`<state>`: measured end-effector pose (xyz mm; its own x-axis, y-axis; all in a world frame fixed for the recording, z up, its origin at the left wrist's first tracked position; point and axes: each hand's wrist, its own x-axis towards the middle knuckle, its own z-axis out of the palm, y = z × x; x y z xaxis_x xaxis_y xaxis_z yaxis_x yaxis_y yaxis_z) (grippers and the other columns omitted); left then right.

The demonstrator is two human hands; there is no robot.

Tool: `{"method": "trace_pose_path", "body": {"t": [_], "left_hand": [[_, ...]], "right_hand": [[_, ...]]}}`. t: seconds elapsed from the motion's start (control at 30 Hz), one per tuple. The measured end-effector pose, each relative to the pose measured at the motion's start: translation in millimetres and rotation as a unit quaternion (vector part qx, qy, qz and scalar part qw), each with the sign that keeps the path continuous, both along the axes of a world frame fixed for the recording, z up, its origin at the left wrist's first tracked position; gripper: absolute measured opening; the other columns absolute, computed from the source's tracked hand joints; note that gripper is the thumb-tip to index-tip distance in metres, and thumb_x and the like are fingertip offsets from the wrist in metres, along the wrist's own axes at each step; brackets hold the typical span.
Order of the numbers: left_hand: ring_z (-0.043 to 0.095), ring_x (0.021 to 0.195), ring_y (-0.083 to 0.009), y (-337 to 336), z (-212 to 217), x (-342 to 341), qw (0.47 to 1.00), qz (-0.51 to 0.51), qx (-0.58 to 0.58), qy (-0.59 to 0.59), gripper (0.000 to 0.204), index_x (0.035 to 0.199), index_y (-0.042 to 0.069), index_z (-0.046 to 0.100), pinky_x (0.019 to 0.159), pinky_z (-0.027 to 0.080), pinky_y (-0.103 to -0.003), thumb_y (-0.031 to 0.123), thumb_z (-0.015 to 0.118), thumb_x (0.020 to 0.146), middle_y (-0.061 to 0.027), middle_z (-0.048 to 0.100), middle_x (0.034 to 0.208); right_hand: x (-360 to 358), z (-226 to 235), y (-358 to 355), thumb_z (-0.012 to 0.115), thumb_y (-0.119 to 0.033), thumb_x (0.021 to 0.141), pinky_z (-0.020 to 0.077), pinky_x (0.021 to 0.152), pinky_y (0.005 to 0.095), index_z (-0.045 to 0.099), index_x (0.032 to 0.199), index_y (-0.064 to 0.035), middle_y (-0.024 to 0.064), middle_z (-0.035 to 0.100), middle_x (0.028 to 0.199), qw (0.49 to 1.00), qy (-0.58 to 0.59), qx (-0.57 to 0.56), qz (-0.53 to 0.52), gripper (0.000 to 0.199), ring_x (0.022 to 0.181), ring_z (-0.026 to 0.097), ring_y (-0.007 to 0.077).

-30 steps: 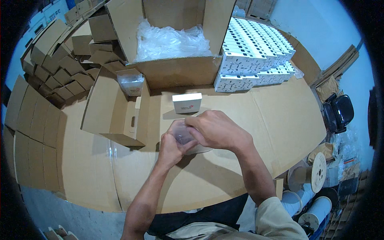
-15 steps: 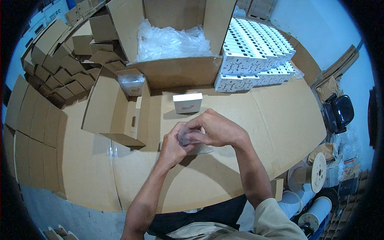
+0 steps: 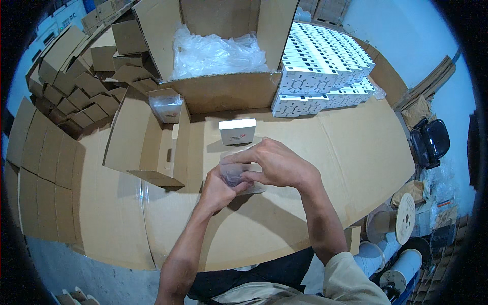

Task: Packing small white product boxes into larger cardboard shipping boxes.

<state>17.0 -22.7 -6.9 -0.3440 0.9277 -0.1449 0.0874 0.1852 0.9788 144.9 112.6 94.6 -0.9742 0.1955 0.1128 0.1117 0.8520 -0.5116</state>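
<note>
Both my hands meet over the middle of the cardboard-covered table. My left hand and my right hand together grip a small clear plastic bag with a dark item inside it. The bag is partly hidden by my fingers. Just beyond my hands a small white box lies on the table. To the left stands an open brown carton with a clear bag at its far end.
A large open carton lined with crumpled clear plastic stands at the back. Rows of white boxes are stacked at the back right. Folded brown cartons pile up on the left. Cable spools and a black chair sit at the right.
My hands stay in place over the table, and my fingers have shifted slightly on the small plastic bag. Nothing else has moved.
</note>
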Motion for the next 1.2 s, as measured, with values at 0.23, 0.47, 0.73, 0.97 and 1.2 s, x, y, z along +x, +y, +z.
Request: {"method": "trace_pose_path", "body": {"t": [0.23, 0.47, 0.73, 0.97, 1.2], "left_hand": [[0.069, 0.100, -0.0209, 2, 1, -5, 1.000, 0.007, -0.026, -0.003, 0.052, 0.117, -0.001, 0.065, 0.090, 0.055, -0.036, 0.011, 0.089, 0.072, -0.0121, 0.073, 0.110], [0.069, 0.101, -0.0214, 4, 0, -2, 1.000, 0.024, 0.012, -0.005, 0.054, 0.116, -0.003, 0.064, 0.090, 0.055, -0.036, 0.013, 0.090, 0.071, -0.0135, 0.073, 0.109], [0.070, 0.096, -0.0200, 2, -6, -12, 0.997, 0.059, 0.044, -0.006, 0.056, 0.119, -0.003, 0.062, 0.087, 0.057, -0.034, 0.012, 0.090, 0.072, -0.0132, 0.072, 0.107], [0.070, 0.096, -0.0203, 0, -4, -16, 0.995, 0.075, 0.049, -0.031, 0.061, 0.122, -0.003, 0.060, 0.085, 0.058, -0.035, 0.013, 0.091, 0.071, -0.0142, 0.072, 0.107], [0.070, 0.098, -0.0211, 0, -3, -18, 0.998, 0.065, 0.024, 0.007, 0.064, 0.123, -0.002, 0.060, 0.085, 0.058, -0.036, 0.014, 0.092, 0.070, -0.0142, 0.072, 0.108]], "right_hand": [[6, -17, 16, 0.078, -0.011, 0.083, 0.0505, 0.065, 0.0324, 0.074, 0.116, -0.0125, 0.0079, 0.074, 0.086, 0.984, 0.169, 0.030, -0.041, 0.033, 0.062, 0.063, 0.0179], [1, -52, 36, 0.064, -0.013, 0.099, 0.0503, 0.067, 0.0269, 0.067, 0.113, 0.0004, 0.0035, 0.070, 0.088, 0.812, 0.362, -0.417, -0.186, 0.019, 0.073, 0.062, 0.0094], [-2, -87, 49, 0.059, 0.010, 0.090, 0.0541, 0.097, 0.0303, 0.060, 0.131, -0.0019, 0.0070, 0.063, 0.127, 0.867, 0.320, -0.331, -0.192, 0.043, 0.107, 0.062, 0.0174], [-10, -96, 49, 0.066, 0.006, 0.090, 0.0536, 0.094, 0.0294, 0.065, 0.126, -0.0030, 0.0069, 0.066, 0.124, 0.864, 0.270, -0.391, -0.165, 0.037, 0.107, 0.062, 0.0136], [-12, -95, 48, 0.068, 0.005, 0.091, 0.0573, 0.085, 0.0283, 0.066, 0.124, -0.0017, 0.0077, 0.067, 0.111, 0.860, 0.274, -0.374, -0.211, 0.034, 0.098, 0.065, 0.0140]]}}
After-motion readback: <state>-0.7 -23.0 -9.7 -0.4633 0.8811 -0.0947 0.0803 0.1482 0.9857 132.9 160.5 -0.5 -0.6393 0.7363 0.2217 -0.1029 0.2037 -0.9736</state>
